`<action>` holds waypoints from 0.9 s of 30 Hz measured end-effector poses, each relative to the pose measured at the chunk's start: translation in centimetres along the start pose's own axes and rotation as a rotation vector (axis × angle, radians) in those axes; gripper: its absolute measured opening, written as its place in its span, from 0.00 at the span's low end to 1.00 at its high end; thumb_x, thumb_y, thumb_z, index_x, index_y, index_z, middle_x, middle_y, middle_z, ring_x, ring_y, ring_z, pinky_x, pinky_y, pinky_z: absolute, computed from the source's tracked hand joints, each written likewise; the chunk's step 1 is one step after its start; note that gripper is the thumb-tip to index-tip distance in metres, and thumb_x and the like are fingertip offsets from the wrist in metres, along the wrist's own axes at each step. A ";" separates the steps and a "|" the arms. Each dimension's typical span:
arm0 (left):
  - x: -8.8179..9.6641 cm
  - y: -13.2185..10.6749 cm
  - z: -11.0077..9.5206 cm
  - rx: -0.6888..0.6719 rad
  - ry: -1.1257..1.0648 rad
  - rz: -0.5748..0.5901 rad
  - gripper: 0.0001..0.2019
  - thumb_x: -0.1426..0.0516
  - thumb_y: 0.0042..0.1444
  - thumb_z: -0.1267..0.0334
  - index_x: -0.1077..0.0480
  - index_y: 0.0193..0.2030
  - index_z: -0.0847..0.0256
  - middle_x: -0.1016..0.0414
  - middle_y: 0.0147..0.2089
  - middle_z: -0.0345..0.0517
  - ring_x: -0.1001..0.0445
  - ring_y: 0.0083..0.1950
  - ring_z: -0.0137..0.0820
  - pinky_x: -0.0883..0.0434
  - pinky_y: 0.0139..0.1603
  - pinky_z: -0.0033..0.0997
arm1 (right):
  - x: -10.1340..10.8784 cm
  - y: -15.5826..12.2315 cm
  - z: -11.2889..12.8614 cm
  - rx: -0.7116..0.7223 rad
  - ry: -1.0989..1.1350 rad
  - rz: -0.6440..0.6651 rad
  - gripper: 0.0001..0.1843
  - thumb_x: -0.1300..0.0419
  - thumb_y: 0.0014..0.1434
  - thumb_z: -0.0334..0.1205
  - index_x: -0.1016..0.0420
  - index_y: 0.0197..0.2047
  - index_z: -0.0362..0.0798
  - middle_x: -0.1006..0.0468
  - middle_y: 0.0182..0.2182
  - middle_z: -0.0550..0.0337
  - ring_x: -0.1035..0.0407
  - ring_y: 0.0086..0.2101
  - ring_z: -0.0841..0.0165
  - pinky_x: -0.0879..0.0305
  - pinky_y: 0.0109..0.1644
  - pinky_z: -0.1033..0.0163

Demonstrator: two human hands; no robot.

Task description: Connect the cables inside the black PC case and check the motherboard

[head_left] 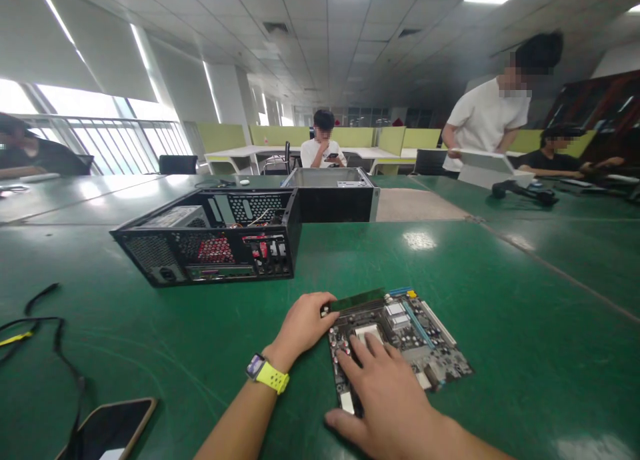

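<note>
Head camera looked down: the left hand (301, 325) pinched a memory stick (357, 301) at the circuit board's (400, 343) far edge on the green table (500, 300). The right hand (387, 397) lay flat, fingers spread, pinning the board. The stick looked not yet seated; the computer case (213, 245) sat open behind.

Glossy green table (450, 260), perforated black metal computer case (210, 243), matt circuit board (400, 340), rubbery yellow watch strap (274, 377).

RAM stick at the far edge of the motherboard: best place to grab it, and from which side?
Take the RAM stick by its short ends, coming from above. It stands on edge along the far side of the motherboard, so its long top edge is free. The left hand already pinches its left end; the right hand lies flat on the board.
</note>
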State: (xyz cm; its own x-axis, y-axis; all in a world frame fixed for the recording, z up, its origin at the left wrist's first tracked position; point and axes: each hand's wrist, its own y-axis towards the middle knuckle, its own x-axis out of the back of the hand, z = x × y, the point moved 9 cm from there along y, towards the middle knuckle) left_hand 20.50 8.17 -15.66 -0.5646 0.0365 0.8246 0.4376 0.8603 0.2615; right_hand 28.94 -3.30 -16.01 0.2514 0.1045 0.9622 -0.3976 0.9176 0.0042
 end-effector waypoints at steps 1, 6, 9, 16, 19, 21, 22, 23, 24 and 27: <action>-0.1 0.0 -0.1 -0.005 0.006 0.004 0.09 0.41 0.55 0.64 0.26 0.43 0.58 0.23 0.42 0.44 0.27 0.44 0.37 0.32 0.46 0.32 | -0.4 0.1 -0.1 -0.019 -0.017 -0.007 0.39 0.47 0.53 0.64 0.36 0.62 0.51 0.38 0.60 0.44 0.46 0.57 0.40 0.46 0.55 0.34; -0.1 0.0 0.2 0.003 0.015 -0.021 0.18 0.41 0.56 0.62 0.31 0.54 0.60 0.28 0.54 0.48 0.31 0.54 0.39 0.35 0.57 0.37 | -0.3 0.8 -2.1 -0.061 -0.053 -0.044 0.33 0.46 0.54 0.60 0.34 0.60 0.55 0.34 0.58 0.48 0.45 0.57 0.43 0.43 0.55 0.39; 0.4 0.0 0.7 0.016 0.011 -0.071 0.23 0.42 0.56 0.61 0.36 0.58 0.62 0.32 0.58 0.51 0.34 0.57 0.39 0.36 0.60 0.39 | 1.0 2.0 -5.3 -0.101 -0.098 -0.095 0.31 0.48 0.56 0.58 0.33 0.60 0.54 0.31 0.55 0.50 0.43 0.57 0.47 0.41 0.55 0.42; -0.2 -0.5 2.0 0.095 0.094 -0.027 0.22 0.44 0.57 0.58 0.34 0.57 0.62 0.31 0.57 0.51 0.34 0.58 0.41 0.37 0.61 0.42 | 5.2 5.5 -23.7 -0.345 -0.222 -0.150 0.33 0.54 0.59 0.63 0.30 0.58 0.53 0.30 0.54 0.48 0.35 0.51 0.52 0.39 0.52 0.48; -0.5 -0.8 2.0 0.131 0.141 0.015 0.25 0.44 0.57 0.57 0.36 0.60 0.64 0.32 0.59 0.52 0.35 0.60 0.41 0.38 0.62 0.43 | 7.2 5.1 -33.6 -0.573 -0.169 -0.156 0.34 0.53 0.56 0.67 0.26 0.54 0.54 0.26 0.50 0.48 0.32 0.49 0.50 0.37 0.49 0.47; -0.7 -1.0 1.8 0.148 0.166 0.051 0.27 0.45 0.57 0.56 0.38 0.61 0.65 0.33 0.60 0.53 0.36 0.61 0.41 0.39 0.63 0.43 | 8.2 4.5 -38.6 -0.667 -0.130 -0.162 0.34 0.54 0.57 0.66 0.25 0.53 0.52 0.26 0.48 0.45 0.31 0.47 0.50 0.36 0.48 0.48; -0.8 -1.1 1.7 0.156 0.179 0.071 0.27 0.45 0.57 0.56 0.39 0.62 0.65 0.34 0.61 0.53 0.37 0.62 0.42 0.40 0.64 0.44 | 8.6 4.2 -40.5 -0.701 -0.114 -0.167 0.34 0.54 0.57 0.66 0.25 0.52 0.51 0.26 0.48 0.44 0.31 0.47 0.49 0.36 0.48 0.48; -0.9 -1.1 1.6 0.165 0.191 0.091 0.28 0.45 0.57 0.56 0.40 0.63 0.66 0.35 0.62 0.53 0.39 0.63 0.42 0.42 0.65 0.45 | 8.9 3.9 -42.2 -0.736 -0.097 -0.176 0.34 0.54 0.57 0.66 0.24 0.52 0.50 0.26 0.48 0.43 0.31 0.47 0.49 0.36 0.48 0.48; -1.0 -1.2 1.5 0.172 0.202 0.108 0.29 0.46 0.57 0.55 0.41 0.63 0.66 0.37 0.63 0.53 0.40 0.64 0.42 0.43 0.66 0.46 | 9.1 3.6 -43.6 -0.771 -0.081 -0.187 0.35 0.54 0.56 0.66 0.23 0.51 0.50 0.26 0.49 0.42 0.31 0.47 0.48 0.36 0.48 0.47; -1.2 -1.3 1.5 0.185 0.215 0.145 0.30 0.47 0.57 0.54 0.42 0.64 0.66 0.41 0.65 0.52 0.44 0.66 0.41 0.47 0.68 0.48 | 9.6 3.3 -46.4 -0.870 -0.057 -0.242 0.35 0.51 0.53 0.68 0.21 0.46 0.49 0.27 0.48 0.37 0.31 0.47 0.42 0.37 0.46 0.41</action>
State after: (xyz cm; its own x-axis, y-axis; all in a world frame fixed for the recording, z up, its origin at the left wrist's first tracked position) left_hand 19.58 7.81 -17.75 -0.3360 0.0736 0.9390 0.3569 0.9325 0.0547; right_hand 71.00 18.54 -19.43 0.1881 -0.1273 0.9739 0.4741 0.8802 0.0235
